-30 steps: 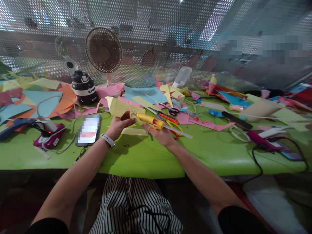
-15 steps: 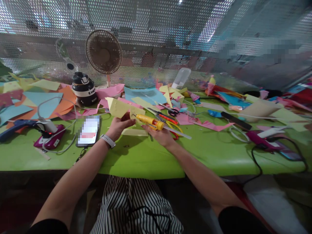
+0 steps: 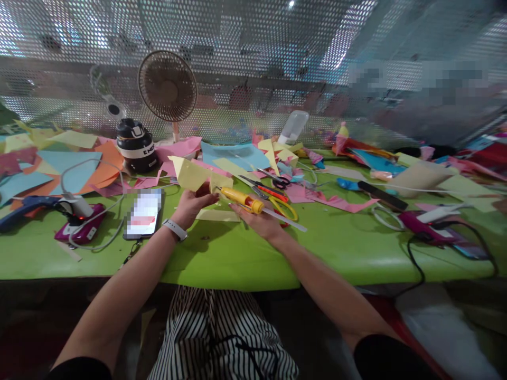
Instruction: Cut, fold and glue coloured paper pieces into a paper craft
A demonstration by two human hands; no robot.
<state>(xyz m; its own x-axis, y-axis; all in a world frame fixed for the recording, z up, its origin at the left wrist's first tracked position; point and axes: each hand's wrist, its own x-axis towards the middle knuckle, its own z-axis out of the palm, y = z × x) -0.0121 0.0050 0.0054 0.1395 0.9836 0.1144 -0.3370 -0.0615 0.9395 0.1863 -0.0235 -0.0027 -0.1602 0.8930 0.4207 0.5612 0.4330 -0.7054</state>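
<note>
My left hand (image 3: 193,205) pinches a folded piece of pale yellow paper (image 3: 194,174) above the green table. In my right hand (image 3: 257,217) is a yellow glue gun (image 3: 240,198), its nozzle pointing left at the paper's right part. Whether the nozzle touches the paper I cannot tell. A clear glue stick (image 3: 287,220) juts out of the gun's rear end. Below the hands a strip of pale yellow paper (image 3: 217,215) lies on the table. Just beyond the gun are scissors with black handles (image 3: 280,182) and a tool with red and yellow handles (image 3: 291,208).
A phone (image 3: 144,214), a purple power strip (image 3: 81,224) and a dark blue glue gun (image 3: 29,208) lie to the left. Behind stand a black bottle (image 3: 137,148) and a fan (image 3: 167,87). Another power strip (image 3: 425,229) with cables is at right. Coloured paper scraps cover the back.
My right hand has moved slightly left with the glue gun, shifting the nozzle a little along the paper. My left hand and the paper have barely moved.
</note>
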